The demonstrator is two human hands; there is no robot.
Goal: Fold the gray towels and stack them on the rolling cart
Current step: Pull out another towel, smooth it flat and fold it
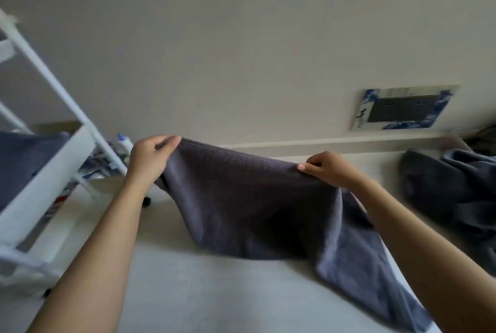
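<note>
Dark gray towel (249, 198) stretched in the air, top edge pinched by left hand (150, 157) and right hand (328, 169), sagging between, lower part draped.

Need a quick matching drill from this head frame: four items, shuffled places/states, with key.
Items
1. dark gray terry towel held up
2. white metal rolling cart
3. loose heap of gray towels
4. dark wall socket panel with blue-patterned frame

Places/states
A. mounted on the wall, upper right
B. stretched between the left hand and right hand
C. lying unfolded at the right edge
D. standing at the left, gray cloth on its shelf

Pairs: 1-B, 2-D, 3-C, 4-A
</note>
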